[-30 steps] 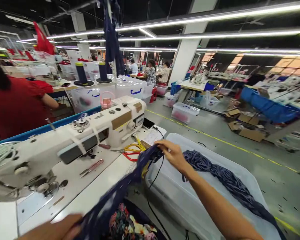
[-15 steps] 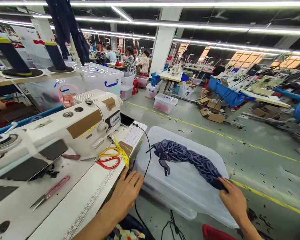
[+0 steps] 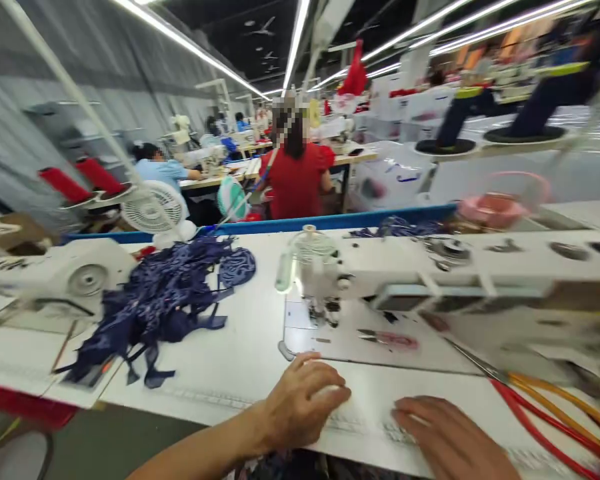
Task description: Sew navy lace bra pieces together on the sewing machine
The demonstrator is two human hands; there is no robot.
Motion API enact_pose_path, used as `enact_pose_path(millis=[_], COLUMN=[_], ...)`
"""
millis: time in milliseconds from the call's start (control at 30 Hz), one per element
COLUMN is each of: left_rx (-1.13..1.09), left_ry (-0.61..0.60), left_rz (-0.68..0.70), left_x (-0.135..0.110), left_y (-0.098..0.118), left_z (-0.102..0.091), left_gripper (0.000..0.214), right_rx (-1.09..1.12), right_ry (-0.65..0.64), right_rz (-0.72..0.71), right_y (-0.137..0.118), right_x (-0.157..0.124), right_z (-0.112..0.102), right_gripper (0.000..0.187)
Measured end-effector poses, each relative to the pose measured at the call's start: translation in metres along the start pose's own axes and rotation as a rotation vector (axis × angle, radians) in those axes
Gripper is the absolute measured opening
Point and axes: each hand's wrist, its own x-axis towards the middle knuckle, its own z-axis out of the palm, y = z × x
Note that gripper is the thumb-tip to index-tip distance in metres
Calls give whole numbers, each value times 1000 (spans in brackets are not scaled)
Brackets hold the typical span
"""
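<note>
My left hand is at the front of the white sewing table, its fingers loosely bent and apart, with nothing in them. Beside it, my right hand reaches over the table's ruler edge, fingers stretched out and holding nothing; motion blurs it a little. Just beyond both hands stands a white sewing machine. Pink-handled thread snips lie on its bed. Scissors with red and orange handles rest to the right of my right hand. A heap of navy patterned fabric pieces lies to the left.
Another sewing machine stands at the left. Behind the table are a white fan, red thread cones and navy thread cones. A pink basket sits at the back right. A person in red sits ahead.
The view has swung left from the plastic bin to the sewing table. My right hand has left the navy patterned piece on the bin lid; both hands are now at the table.
</note>
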Motion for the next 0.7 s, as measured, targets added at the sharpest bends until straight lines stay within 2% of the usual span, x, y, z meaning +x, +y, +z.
enact_pose_path(millis=[33,100,200,300,467,567,700], left_rx=[30,84,147,191,236,214,160], left_ry=[43,99,126,145,107,54,40], left_rz=[-86,-267,-491,-618,-872,-1003,-1100], left_x=[-9,-25,-39,-38,-17,-10,-13], left_y=[-13,-42,-90,-144,-226,-253,-267], left_z=[-12,-32,-53,-67,-80,-83,-88], left_gripper=[31,28,22,22,19,33,33], right_rx=[75,218,328,374,435,464,463], right_ry=[-10,-58,-76,-72,-54,-44,-58], right_rz=[-101,-194,-298,-286,-165,-125,-144], right_y=[-9,-28,-45,-48,-38,-34,-32], right_x=[40,102,151,162,158,158,159], right_z=[16,45,80,99,92,86,85], right_gripper=[38,32,29,29,27,28,27])
